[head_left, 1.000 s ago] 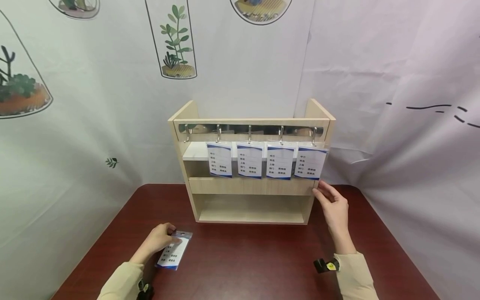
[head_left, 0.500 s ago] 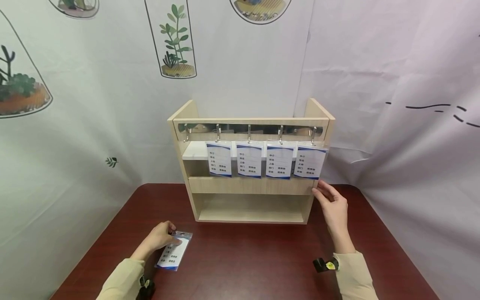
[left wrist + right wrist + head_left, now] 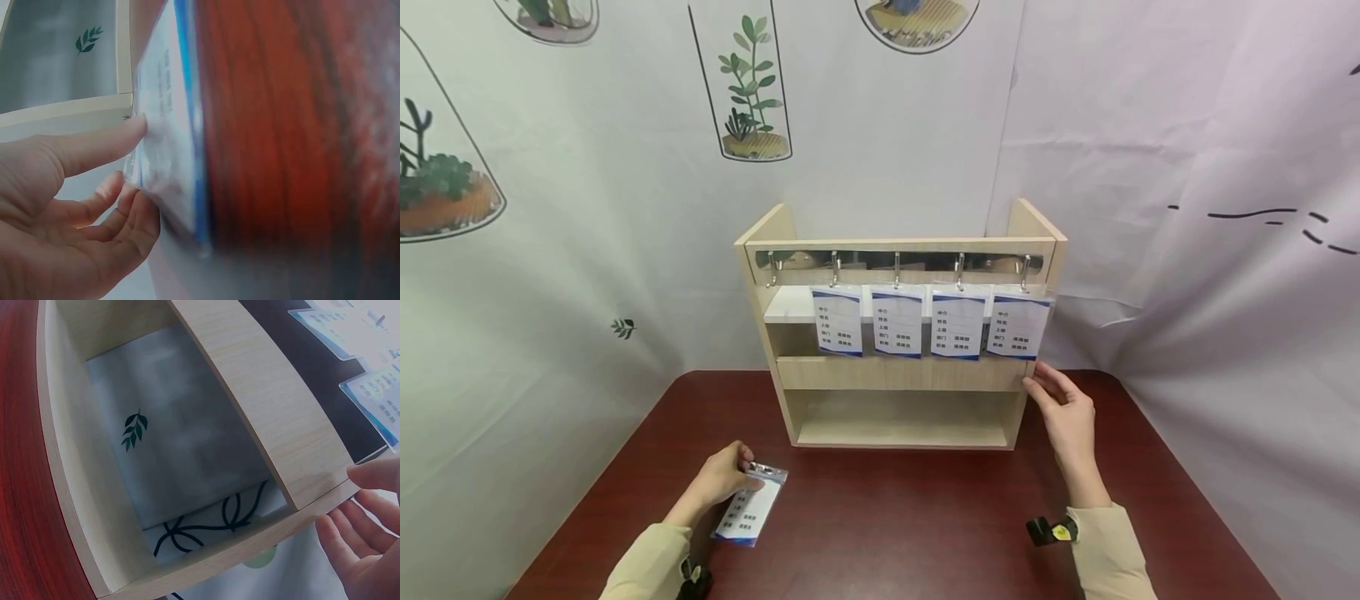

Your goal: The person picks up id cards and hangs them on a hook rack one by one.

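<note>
My left hand [image 3: 721,477] pinches a badge card [image 3: 751,510] in a clear sleeve near its top end, low over the table's left part. In the left wrist view the thumb lies on the card's face [image 3: 165,119], with the other fingers curled behind its edge. At the right, my right hand [image 3: 1070,421] holds the edge of the wooden shelf's side panel [image 3: 250,550], thumb at the front and fingers along the outside. Several similar badge cards [image 3: 897,325] hang in a row from the shelf's metal hooks [image 3: 958,271]. The leftmost hook [image 3: 772,268] carries no card.
The wooden shelf [image 3: 902,375] stands at the back of the dark red table [image 3: 880,517], with a low open compartment at its base. Behind it hangs a pale cloth backdrop [image 3: 887,167] printed with plants.
The badge card in my left hand has shifted very slightly to the right. My right hand stays at the shelf's side, and the hanging cards keep their places.
</note>
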`<state>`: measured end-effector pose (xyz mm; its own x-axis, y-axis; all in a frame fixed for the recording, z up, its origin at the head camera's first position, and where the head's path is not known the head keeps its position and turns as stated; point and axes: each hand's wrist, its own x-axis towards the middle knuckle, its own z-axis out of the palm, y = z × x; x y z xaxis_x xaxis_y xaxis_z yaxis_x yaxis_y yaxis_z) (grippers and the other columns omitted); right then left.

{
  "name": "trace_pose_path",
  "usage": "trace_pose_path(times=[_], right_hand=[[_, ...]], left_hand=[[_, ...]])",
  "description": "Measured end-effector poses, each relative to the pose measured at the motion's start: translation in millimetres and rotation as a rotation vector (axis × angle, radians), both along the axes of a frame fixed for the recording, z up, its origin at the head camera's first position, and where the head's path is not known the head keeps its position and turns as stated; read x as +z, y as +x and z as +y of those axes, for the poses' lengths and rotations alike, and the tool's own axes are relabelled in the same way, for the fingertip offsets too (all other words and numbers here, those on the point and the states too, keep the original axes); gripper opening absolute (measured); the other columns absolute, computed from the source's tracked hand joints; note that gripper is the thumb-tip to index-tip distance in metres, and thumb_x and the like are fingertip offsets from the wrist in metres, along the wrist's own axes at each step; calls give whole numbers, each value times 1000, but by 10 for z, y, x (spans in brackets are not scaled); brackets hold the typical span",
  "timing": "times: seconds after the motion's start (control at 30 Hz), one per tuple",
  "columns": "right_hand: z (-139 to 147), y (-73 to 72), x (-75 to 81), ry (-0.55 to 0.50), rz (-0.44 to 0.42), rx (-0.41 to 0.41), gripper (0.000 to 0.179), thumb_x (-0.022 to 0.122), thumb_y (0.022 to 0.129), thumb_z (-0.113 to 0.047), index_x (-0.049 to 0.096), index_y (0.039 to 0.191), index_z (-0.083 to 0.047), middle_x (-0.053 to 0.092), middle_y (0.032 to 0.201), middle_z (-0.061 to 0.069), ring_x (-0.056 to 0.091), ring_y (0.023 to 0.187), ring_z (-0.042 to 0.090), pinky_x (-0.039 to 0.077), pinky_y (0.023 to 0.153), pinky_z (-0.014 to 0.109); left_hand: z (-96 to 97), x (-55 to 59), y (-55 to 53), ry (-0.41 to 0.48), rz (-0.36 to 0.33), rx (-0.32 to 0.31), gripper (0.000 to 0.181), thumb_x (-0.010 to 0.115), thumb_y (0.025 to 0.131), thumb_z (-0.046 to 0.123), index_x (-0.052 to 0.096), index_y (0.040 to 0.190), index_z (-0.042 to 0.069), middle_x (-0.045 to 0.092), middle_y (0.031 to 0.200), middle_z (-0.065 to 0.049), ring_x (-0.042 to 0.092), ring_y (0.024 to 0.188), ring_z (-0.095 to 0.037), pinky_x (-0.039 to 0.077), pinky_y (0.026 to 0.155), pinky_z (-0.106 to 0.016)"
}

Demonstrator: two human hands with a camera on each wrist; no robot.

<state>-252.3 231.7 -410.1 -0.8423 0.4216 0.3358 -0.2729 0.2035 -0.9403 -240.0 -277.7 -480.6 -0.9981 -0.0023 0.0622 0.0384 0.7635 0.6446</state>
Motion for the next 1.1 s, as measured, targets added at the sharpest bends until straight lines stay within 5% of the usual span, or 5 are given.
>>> trace_pose_path(times=[0.6, 1.1], right_hand=[[-7, 2, 10, -14, 4, -2, 41, 78, 90, -18, 69, 128, -4, 74, 103, -7, 64, 93, -7, 49, 80, 9], [-9, -18, -14, -47, -4, -12, 38, 77, 91, -18, 70, 126, -5, 72, 94, -19, 65, 92, -6, 49, 79, 9]], left_hand=[[34, 152, -3, 102, 168, 10, 23, 73, 85, -4, 66, 107, -2, 71, 96, -12, 69, 87, -26, 51, 70, -29], [97, 588, -43, 160, 309, 41, 19, 68, 95, 5, 69, 113, 0, 72, 100, -13, 68, 93, -26, 52, 74, -25]])
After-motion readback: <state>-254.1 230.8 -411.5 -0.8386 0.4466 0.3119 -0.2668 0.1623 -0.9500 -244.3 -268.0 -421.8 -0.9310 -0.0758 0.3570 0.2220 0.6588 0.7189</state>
